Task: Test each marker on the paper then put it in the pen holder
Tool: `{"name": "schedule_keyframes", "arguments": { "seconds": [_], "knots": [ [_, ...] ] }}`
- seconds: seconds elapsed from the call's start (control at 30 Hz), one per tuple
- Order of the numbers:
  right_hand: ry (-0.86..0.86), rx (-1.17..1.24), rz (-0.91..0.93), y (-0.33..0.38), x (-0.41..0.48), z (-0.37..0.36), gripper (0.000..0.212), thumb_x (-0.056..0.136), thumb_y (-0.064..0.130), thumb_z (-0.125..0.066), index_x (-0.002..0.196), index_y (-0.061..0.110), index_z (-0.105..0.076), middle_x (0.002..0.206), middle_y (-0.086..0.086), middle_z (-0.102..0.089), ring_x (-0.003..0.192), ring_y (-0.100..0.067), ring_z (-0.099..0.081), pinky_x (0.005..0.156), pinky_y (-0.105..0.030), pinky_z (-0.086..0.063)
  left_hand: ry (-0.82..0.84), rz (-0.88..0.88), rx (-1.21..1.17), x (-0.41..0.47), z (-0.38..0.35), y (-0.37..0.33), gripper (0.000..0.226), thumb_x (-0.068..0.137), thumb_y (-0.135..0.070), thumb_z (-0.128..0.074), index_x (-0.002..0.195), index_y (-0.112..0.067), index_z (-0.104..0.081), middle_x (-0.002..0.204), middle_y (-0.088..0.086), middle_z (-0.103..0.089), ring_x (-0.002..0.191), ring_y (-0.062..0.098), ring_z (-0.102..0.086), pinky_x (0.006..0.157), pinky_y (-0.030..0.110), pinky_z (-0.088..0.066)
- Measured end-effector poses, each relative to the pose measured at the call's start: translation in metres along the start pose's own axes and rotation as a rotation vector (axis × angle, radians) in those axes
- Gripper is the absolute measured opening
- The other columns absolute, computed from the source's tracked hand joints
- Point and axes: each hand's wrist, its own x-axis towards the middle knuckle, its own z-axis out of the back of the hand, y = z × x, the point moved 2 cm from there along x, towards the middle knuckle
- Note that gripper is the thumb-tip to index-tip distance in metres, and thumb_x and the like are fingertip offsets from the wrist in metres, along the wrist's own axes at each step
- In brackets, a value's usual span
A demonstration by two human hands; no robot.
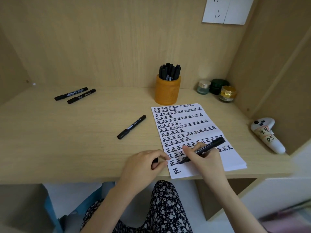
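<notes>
My right hand [204,155] grips an uncapped black marker [210,146], its tip touching the white paper [202,132] near the lower left rows of black marks. My left hand [144,163] rests on the desk beside the paper's left edge, fingers curled around a small black piece that looks like the marker's cap [155,163]. An orange pen holder [167,90] stands behind the paper with several black markers in it. One capped black marker [131,127] lies left of the paper. Two more markers [74,95] lie at the far left.
Three small jars [217,89] stand at the back right. A white controller [266,134] with labels lies on the desk's right side. A wall socket [225,10] is on the back panel. The wooden desk [67,140] has side walls left and right.
</notes>
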Motion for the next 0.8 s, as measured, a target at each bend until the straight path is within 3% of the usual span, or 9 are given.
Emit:
{"name": "schedule_keyframes", "arguments": {
  "seconds": [0.43,0.57,0.63,0.8],
  "knots": [
    [0.0,-0.02,0.061,-0.0064,-0.0058,-0.001,0.033,0.085,0.005,-0.067,0.055,0.006,-0.053,0.044,0.008,-0.049,0.049,-0.008,-0.042,0.05,-0.016,-0.035,-0.05,-0.035,0.023,-0.0009,-0.0025,0.0011,0.012,0.087,-0.043,-0.056,0.097,-0.042,-0.061,0.052,-0.01,-0.044,0.063,0.012,-0.05,0.051,0.014,-0.034],
    [0.016,-0.011,0.044,-0.0065,-0.0067,-0.0019,0.031,0.085,0.009,-0.068,0.058,0.002,-0.054,0.052,-0.017,-0.055,0.053,-0.014,-0.045,0.052,-0.021,-0.036,-0.052,-0.031,0.014,-0.0013,-0.0022,0.0007,0.012,0.087,-0.042,-0.056,0.097,-0.042,-0.062,0.052,-0.01,-0.043,0.061,0.007,-0.048,0.052,0.013,-0.035],
    [0.022,-0.036,0.048,-0.0053,-0.0073,-0.0028,0.031,0.085,0.009,-0.067,0.059,0.003,-0.054,0.057,-0.022,-0.059,0.053,-0.015,-0.047,0.052,-0.021,-0.037,-0.05,-0.03,0.015,-0.0014,-0.0021,0.0005,0.012,0.087,-0.043,-0.056,0.098,-0.042,-0.062,0.052,-0.011,-0.043,0.061,0.007,-0.048,0.052,0.013,-0.034],
    [-0.002,-0.103,0.074,-0.0049,-0.0054,-0.0016,0.032,0.086,0.007,-0.064,0.06,-0.002,-0.049,0.053,-0.009,-0.048,0.052,-0.011,-0.039,0.049,-0.02,-0.031,-0.049,-0.032,0.02,-0.0016,-0.0023,0.0013,0.013,0.087,-0.044,-0.055,0.098,-0.043,-0.061,0.052,-0.01,-0.043,0.064,0.012,-0.051,0.052,0.012,-0.034]
  ]
}}
